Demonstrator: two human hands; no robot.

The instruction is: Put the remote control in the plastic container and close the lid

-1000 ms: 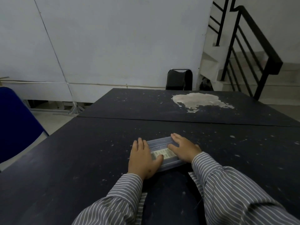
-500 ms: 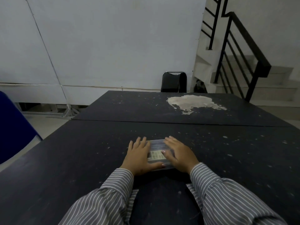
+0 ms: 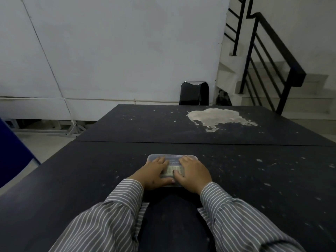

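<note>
A clear plastic container lies flat on the dark table in front of me, its lid on top. Through the lid I see the pale remote control inside. My left hand lies palm down on the left half of the lid, fingers spread, thumb along the near edge. My right hand lies palm down on the right half, its thumb on the lid over the remote. Both hands cover most of the container.
A second dark table with a pale worn patch butts against the far edge. A black chair stands behind it at the wall. A blue chair is at the left; stairs with a black railing rise at the right.
The container has turned from skewed to square with the table edge. Both hands have stayed flat on its lid and shifted with it.
</note>
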